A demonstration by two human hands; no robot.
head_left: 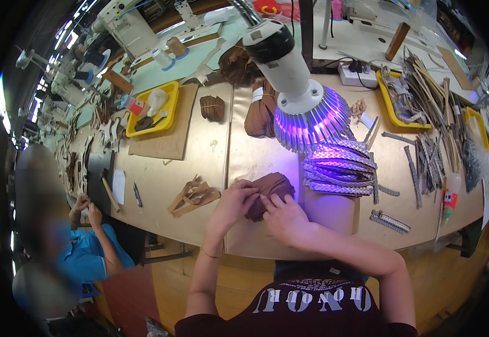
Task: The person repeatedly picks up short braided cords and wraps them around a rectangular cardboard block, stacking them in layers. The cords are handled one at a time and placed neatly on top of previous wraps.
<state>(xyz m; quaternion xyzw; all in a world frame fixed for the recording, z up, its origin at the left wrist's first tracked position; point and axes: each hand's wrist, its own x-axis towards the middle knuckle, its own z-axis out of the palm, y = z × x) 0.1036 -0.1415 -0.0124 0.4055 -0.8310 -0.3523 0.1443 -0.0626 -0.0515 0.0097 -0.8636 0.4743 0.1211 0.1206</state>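
Observation:
A stack of thin brown pieces (273, 184), leather or cloth, lies on the table in front of me under the lamp. My left hand (237, 197) grips its left side, fingers bent onto the top edge. From the near right, my right hand (283, 218) holds the same stack, with fingers curled over it and its thumb side close to my left fingertips. What lies between the fingertips is hidden. Just right of the stack is a bundle of braided grey straps (340, 171). A loose heap of tan strips (195, 196) lies left of my left hand.
A lamp (311, 115) with a finned, purple-lit head hangs low over the straps. Farther back are brown bundles (212, 108), a yellow tray (171, 106) on cardboard and another yellow tray (393, 112). A zipper-like strip (390, 221) lies right. A co-worker in blue (95, 253) sits left.

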